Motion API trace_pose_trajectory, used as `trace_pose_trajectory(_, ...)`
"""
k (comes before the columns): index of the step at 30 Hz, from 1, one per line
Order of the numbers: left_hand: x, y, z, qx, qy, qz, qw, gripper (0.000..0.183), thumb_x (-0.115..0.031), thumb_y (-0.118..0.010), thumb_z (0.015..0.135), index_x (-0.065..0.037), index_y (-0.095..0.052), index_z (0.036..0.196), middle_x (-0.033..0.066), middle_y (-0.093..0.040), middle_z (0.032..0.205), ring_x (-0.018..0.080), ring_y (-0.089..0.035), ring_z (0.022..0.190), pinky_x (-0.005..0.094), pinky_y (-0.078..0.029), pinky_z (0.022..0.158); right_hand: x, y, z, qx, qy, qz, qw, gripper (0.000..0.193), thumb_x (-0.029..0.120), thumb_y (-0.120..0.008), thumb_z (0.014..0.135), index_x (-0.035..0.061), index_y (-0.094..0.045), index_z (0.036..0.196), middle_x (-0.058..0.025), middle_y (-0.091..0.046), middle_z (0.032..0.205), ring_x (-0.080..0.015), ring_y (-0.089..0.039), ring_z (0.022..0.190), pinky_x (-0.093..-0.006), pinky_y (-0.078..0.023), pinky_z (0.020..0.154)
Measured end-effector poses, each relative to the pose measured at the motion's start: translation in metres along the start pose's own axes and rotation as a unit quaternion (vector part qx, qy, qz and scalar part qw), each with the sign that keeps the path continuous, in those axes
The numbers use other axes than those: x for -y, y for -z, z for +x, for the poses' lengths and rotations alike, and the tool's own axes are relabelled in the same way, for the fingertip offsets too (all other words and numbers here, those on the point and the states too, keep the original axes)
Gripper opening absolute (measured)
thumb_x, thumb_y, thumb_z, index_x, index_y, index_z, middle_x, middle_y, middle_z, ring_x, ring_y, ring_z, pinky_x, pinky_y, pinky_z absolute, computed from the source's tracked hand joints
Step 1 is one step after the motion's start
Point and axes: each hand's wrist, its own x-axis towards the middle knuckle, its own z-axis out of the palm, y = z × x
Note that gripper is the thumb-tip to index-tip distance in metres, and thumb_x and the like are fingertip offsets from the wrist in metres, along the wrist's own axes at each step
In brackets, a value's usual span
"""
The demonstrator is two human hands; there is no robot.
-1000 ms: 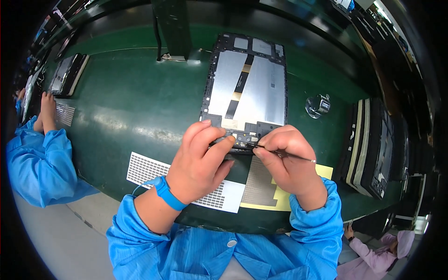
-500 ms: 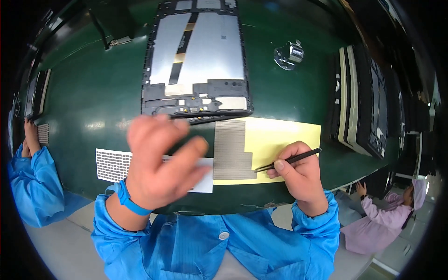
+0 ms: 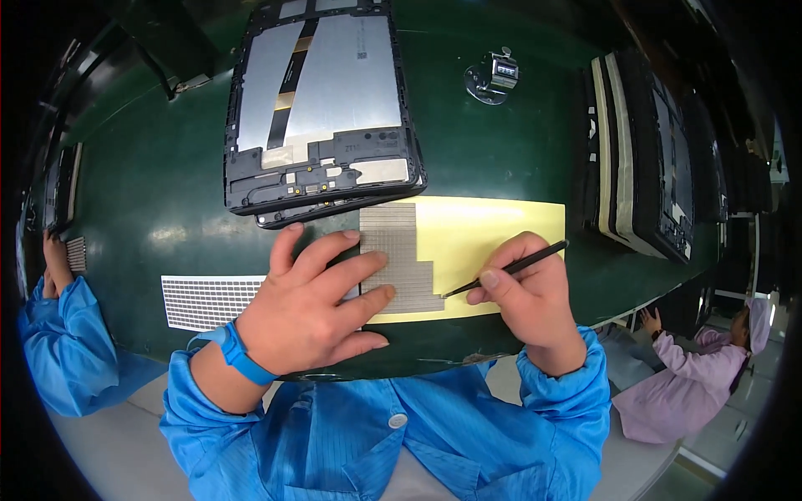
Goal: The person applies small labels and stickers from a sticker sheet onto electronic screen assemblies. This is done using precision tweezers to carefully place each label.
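My left hand (image 3: 322, 305) lies spread, palm down, with its fingertips on a grey gridded patch of small pieces (image 3: 388, 259). That patch covers the left part of a yellow sheet (image 3: 493, 221). Under the same hand, a white sheet with rows of small dark rectangles (image 3: 205, 301) is partly hidden. Black tweezers (image 3: 518, 265) are pinched in my right hand (image 3: 535, 296), their tips at the lower right edge of the grey patch. Beyond my hands lies an opened tablet (image 3: 334, 92) with a silver panel and a dark ribbon cable, resting on another dark tablet (image 3: 267, 223).
A chrome tally counter (image 3: 501, 73) stands on the green table (image 3: 468, 159) at the back right. Several tablets (image 3: 639, 167) with pale spacers are stacked at the right. At the left, a co-worker's blue sleeve (image 3: 71, 342) shows; a person in pink (image 3: 685, 384) sits at the right.
My left hand has come down, fingers spread, onto the grey patch. In the picture, the tablets, sheets and counter have shifted left and up slightly. The tweezers stay at the patch's edge.
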Motion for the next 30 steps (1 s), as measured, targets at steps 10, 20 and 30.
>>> trace_pose_trajectory(10,0.013,0.008,-0.007,-0.103,-0.050,0.002,0.993,0.045,-0.034,-0.077,0.062,-0.011,-0.063,0.099,0.0079,-0.057,0.113,0.0316,-0.050,0.105,0.0524,-0.027,0.097,0.015,-0.001,0.009,-0.030,0.057,0.084,0.994,0.013,0.000,-0.058,0.085,-0.0009,-0.047,0.091,-0.0097,-0.058,0.078,-0.0153,-0.064,0.068,-0.0258,-0.054,0.063)
trace_pose_trajectory(20,0.042,0.010,-0.009,-0.306,0.109,-0.001,0.946,0.052,-0.011,-0.077,0.059,-0.005,-0.058,0.107,0.0141,-0.051,0.119,0.0372,-0.046,0.110,0.0462,-0.038,0.094,0.062,-0.068,0.075,0.055,0.184,0.057,0.980,0.013,-0.003,-0.060,0.084,-0.0012,-0.049,0.091,-0.0084,-0.058,0.083,-0.0134,-0.063,0.073,-0.0250,-0.054,0.066)
trace_pose_trajectory(30,0.047,0.007,-0.008,-0.274,0.122,-0.034,0.953,0.054,-0.009,-0.077,0.061,-0.003,-0.055,0.109,0.0167,-0.049,0.120,0.0399,-0.043,0.114,0.0489,-0.033,0.099,0.057,-0.079,0.096,0.104,0.164,-0.008,0.981,0.012,0.000,-0.061,0.085,-0.0016,-0.050,0.089,-0.0068,-0.057,0.080,-0.0118,-0.062,0.073,-0.0239,-0.052,0.064)
